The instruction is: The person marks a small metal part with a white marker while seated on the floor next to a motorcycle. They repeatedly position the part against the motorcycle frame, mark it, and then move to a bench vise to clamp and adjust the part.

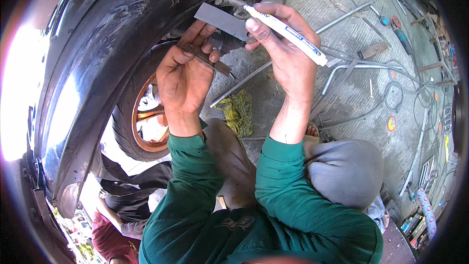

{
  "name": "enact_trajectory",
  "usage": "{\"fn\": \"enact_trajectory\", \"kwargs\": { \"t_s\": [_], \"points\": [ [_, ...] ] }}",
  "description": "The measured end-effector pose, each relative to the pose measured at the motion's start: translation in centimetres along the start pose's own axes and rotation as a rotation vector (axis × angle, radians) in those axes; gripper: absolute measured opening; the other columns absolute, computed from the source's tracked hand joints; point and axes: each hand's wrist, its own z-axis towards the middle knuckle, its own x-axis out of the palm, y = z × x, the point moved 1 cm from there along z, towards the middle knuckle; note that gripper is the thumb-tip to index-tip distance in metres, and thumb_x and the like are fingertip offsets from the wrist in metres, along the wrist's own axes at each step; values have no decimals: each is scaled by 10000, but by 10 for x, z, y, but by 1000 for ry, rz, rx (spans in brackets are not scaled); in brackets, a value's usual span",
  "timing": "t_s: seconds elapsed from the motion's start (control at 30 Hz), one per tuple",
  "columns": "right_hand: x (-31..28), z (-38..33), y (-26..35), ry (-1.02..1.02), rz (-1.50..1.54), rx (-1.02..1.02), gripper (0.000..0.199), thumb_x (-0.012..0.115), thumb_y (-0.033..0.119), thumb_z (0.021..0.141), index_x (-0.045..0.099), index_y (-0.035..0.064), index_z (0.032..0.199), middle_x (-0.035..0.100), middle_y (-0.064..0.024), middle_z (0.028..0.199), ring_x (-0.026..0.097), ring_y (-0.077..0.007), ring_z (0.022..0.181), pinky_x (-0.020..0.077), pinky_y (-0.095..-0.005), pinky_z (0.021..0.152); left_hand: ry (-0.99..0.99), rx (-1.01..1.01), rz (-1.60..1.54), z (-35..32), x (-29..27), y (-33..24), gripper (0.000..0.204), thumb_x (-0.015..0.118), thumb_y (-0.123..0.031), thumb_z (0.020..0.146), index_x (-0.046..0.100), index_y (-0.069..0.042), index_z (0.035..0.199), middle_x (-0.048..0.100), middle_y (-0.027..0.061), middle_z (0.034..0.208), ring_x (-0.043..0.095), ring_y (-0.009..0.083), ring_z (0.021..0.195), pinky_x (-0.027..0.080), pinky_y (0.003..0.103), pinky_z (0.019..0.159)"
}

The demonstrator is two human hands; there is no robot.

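On a grey concrete workshop floor (351, 34) strewn with bent metal rods (342, 71), the left hand (183, 78) clamps a flat metal strip (205, 57) beside the orange-rimmed wheel (141, 112) while right hand (288, 49) fingers pinch a white marker (288, 32), apparently marking the grey plate (222, 20).

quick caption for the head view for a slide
Left hand holds a metal strip against a grey plate while the right hand marks with a white marker.

the wheel (141, 117) sits at left under the fender (97, 44). the flat plate (222, 21) lies between both hands, far from the knees. the rag (238, 112) lies on the floor (351, 34) nearer; bent tubes (342, 68) lie right.
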Motion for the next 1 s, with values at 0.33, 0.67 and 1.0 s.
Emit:
{"fn": "enact_trajectory", "kwargs": {
  "t_s": [0.33,0.67,1.0],
  "points": [
    [-5,1,-1,-33,27,-41,302,787,98,923,677,-48,1164,723,-117,1021,688,-141,842,640,-293,646,-80,87,828,1,14,23,677,459,-156,1108,60,20,1625,600,262,1395,695,278,1136,563,317,919],
    [-9,-1,0,-49,-60,-99,300,789,109,923,682,-45,1157,731,-129,1031,704,-155,839,644,-298,647,-52,-18,832,-6,13,15,573,534,-254,1084,383,14,1567,615,76,1169,535,93,893,460,236,786],
    [-9,-1,-4,-79,-51,-119,260,788,115,920,710,-21,1128,741,-84,972,704,-110,789,640,-262,635,-301,345,917,-11,36,23,333,723,-29,961,654,34,1281,699,71,1070,658,108,903,521,225,802]
  ]
}}
